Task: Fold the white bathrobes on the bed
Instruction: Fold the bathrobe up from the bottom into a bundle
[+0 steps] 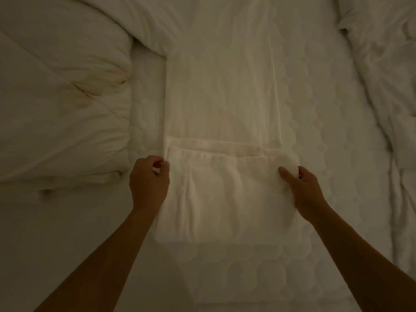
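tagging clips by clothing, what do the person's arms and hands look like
The left forearm and right forearm are bare to the frame's edge: no sleeves in view. The left hand and right hand wear no gloves. No watch, bracelet or ring shows, though dim light could hide one.

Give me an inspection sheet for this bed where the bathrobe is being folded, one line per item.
Surface: quilted mattress cover, in dim light.
Job's things: white bathrobe lies lengthwise mid-bed, with its near end folded over on itself.
Clutter: bunched duvet on the left; crumpled white fabric on the right, cannot tell what kind.
Grippers: left hand pinches the left edge of the folded part; right hand grips its right corner, thumb on top.
Cables: nothing seen.
Surroundings: nothing seen beyond the bed.
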Motion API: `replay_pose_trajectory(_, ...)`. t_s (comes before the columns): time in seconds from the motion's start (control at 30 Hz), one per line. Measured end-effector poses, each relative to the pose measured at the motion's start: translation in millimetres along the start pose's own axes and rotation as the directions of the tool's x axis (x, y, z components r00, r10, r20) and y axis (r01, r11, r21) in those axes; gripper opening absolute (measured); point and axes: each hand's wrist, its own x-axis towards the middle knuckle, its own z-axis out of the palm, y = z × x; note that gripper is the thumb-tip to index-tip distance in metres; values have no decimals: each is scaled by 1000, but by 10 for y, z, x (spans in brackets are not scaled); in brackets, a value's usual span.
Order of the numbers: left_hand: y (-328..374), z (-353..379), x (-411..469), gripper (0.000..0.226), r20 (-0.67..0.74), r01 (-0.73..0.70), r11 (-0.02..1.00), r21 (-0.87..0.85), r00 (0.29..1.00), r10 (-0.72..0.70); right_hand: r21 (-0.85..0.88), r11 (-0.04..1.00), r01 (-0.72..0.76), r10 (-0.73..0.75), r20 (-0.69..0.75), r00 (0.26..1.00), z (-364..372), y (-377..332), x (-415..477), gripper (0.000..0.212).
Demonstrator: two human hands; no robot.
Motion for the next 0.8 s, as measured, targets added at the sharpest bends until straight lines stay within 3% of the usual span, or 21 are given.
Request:
replay_pose_trajectory(0.07,14,-20,-35,8,-41,-29,1000,-7,999,29,92,995,-32,29,34,999,-23,-13,-17,25)
replay_pose_trajectory(0.1,6,-18,-42,14,7,15,1000,-22,1000,-15,124,991,-52,45,57,997,-34,-22,-20,21)
replay_pose_trajectory(0.17,-18,-5,-25,43,150,189,981,-36,972,-182,174,981,-81,61,119,991,-65,-52,-25,16)
replay_pose_trajectory(0.23,-48,17,28,56,220,285,959,-11,936,-275,204,974,-95,61,167,984,-91,-82,-14,19)
replay_pose_trajectory(0.33,-16,20,67,45,208,277,961,8,939,-272,211,973,-98,58,189,980,-118,-113,-11,15)
replay_pose_trajectory(0.43,64,-22,-22,23,27,79,996,53,996,-80,186,980,-76,42,179,983,-138,-134,-8,16)
replay_pose_trajectory(0.5,97,-39,-103,20,-34,-7,998,63,999,9,168,984,-64,33,182,983,-158,-153,-15,19)
replay_pose_trajectory(0.57,87,-34,-134,22,50,83,997,-1,995,-82,161,984,-71,40,187,982,-173,-167,-29,29)
replay_pose_trajectory(0.67,54,-17,-74,49,167,268,963,-22,951,-261,129,988,-84,59,186,981,-171,-183,-41,30)
replay_pose_trajectory(0.8,130,0,26,23,114,168,985,44,979,-172,106,990,-89,68,193,979,-157,-262,-12,24)
